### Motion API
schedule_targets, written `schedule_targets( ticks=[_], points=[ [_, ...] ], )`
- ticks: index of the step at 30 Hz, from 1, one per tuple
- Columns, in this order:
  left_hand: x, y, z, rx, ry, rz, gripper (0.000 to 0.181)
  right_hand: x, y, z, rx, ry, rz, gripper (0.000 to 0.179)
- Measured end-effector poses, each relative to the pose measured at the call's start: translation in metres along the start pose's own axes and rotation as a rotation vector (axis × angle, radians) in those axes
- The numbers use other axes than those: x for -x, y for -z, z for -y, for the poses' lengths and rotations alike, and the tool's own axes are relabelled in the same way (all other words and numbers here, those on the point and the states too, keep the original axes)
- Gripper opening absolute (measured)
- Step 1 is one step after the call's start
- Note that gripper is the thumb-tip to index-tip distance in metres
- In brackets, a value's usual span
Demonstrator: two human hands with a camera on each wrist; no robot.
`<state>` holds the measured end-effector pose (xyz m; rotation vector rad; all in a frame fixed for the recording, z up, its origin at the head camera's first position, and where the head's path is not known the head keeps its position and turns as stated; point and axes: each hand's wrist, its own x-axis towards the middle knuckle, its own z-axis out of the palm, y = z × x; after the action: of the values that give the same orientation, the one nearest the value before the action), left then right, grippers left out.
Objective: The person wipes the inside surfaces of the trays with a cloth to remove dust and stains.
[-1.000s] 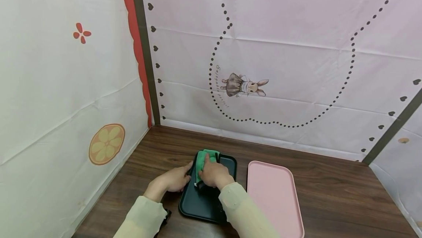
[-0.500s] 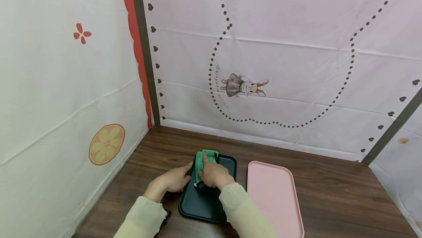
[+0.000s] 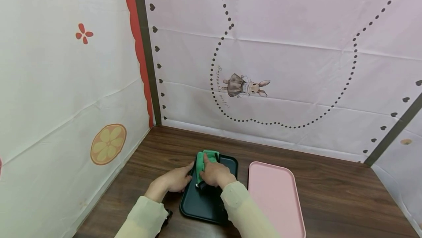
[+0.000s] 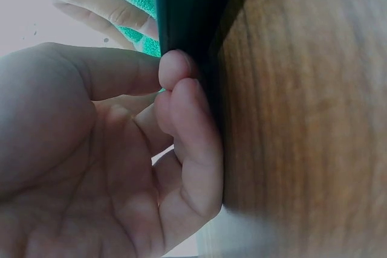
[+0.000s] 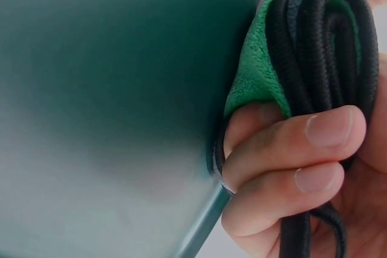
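Note:
A dark green rectangular tray point(image 3: 201, 205) lies on the wooden table. My left hand point(image 3: 174, 180) is at its left edge; in the left wrist view the thumb point(image 4: 176, 69) and curled fingers meet at the rim and hold it. A folded green towel point(image 3: 199, 164) with black edging rests on the far left part of the tray. My right hand point(image 3: 215, 174) grips it, index finger stretched along the top. Seen from the right wrist, other fingers point(image 5: 290, 149) curl round the towel's black-edged folds point(image 5: 302, 46), close against the tray surface.
To the right, a pink rectangular tray point(image 3: 273, 197) lies beside the dark one, a narrow strip of table between them. Printed cloth walls point(image 3: 296, 84) stand behind and at the sides of the brown wooden table point(image 3: 339, 190). Something black point(image 3: 168, 216) sits by the left sleeve.
The head view has shifted very slightly. Both hands, the towel and the trays keep practically the same places.

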<state>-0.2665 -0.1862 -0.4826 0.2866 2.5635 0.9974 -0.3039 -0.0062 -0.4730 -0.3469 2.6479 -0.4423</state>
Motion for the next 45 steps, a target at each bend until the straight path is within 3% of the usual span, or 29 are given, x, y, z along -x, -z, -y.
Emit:
schedule_targets(
  ticks=[18,45],
  points=[
    [-0.001,0.001,0.000,0.016,0.023,0.013,0.062,0.018,0.005,0.006,-0.001,0.017,0.018,0.077],
    [0.000,0.002,-0.001,0.003,0.019,0.008,0.061,0.031,-0.005,0.011,0.014,0.037,0.031,0.078]
  ],
)
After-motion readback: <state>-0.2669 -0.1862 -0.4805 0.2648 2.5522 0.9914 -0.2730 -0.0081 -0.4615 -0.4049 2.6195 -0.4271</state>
